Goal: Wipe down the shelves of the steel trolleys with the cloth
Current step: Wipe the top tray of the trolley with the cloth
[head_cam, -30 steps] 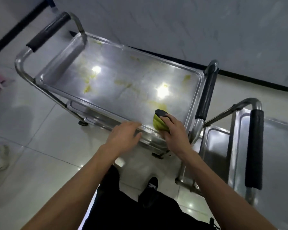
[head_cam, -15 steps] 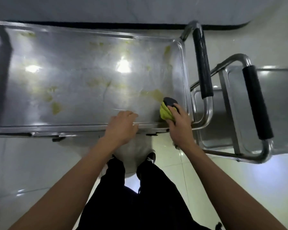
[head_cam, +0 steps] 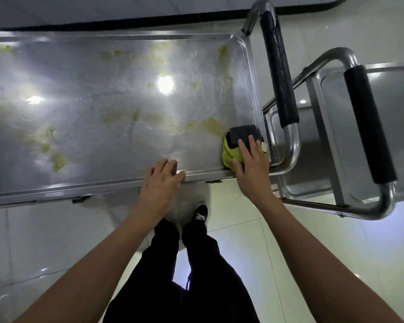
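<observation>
From my remote seat I look straight down on a steel trolley (head_cam: pixel 250 73) whose top shelf (head_cam: pixel 103 108) is a shallow rimmed tray holding yellow smears (head_cam: pixel 210 125) scattered across its bright, glare-spotted surface and, in its near right corner, the cloth (head_cam: pixel 231 150), a yellow wad with a dark grey patch on top. My right hand (head_cam: pixel 251 169) lies flat over the cloth, fingers straight and spread, pressing it onto the shelf just inside the rim; the hand covers the cloth's near half, so I cannot tell how it is folded. My left hand (head_cam: pixel 160 183) rests on the shelf's near rim, fingers loosely bent over the edge and holding nothing I can see. The trolley's left end runs out of frame. Its black-padded handle (head_cam: pixel 278 73) stands at the right end, and just beside it a second trolley (head_cam: pixel 383 206) shows its own padded handle (head_cam: pixel 369 122) and part of a shelf (head_cam: pixel 392 94), cut off at the right edge; what lies on that shelf I cannot make out. Below it a lower shelf (head_cam: pixel 310 173) is partly hidden by the frames. Dark trousers (head_cam: pixel 196 276) and a black shoe (head_cam: pixel 200 213) stand on the tiled floor (head_cam: pixel 56 241) beneath.
</observation>
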The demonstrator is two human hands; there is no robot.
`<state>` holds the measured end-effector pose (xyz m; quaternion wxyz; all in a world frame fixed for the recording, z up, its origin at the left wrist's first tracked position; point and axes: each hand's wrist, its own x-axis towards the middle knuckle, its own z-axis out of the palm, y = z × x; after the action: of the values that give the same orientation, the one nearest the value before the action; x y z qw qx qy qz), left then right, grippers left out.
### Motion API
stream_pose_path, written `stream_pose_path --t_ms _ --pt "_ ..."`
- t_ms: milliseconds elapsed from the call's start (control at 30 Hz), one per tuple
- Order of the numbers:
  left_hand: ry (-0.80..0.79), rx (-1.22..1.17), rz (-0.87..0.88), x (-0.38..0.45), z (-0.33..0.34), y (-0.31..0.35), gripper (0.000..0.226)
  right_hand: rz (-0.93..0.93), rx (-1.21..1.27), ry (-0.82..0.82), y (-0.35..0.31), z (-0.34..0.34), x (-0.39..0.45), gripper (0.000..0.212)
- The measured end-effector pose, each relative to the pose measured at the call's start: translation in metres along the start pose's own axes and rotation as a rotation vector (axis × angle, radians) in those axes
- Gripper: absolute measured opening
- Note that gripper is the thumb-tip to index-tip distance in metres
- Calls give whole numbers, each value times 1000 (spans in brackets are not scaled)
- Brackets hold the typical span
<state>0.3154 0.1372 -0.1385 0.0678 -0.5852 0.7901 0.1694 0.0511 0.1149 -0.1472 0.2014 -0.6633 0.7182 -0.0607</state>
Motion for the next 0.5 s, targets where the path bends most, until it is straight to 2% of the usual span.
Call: stream_pose_path --t_ms 100,200,333,500 --pt "62 10 8 0 5 0 27 -35 -116 -23 1 5 7 56" --pt "96 -8 14 0 4 3 35 -36 -202 -40 4 2 25 69" --pt "74 -38 -42 7 1 10 30 -49 -216 -23 11 -3 45 71" --pt "81 -79 -2 23 -10 8 25 -48 -200 1 20 -2 61 71"
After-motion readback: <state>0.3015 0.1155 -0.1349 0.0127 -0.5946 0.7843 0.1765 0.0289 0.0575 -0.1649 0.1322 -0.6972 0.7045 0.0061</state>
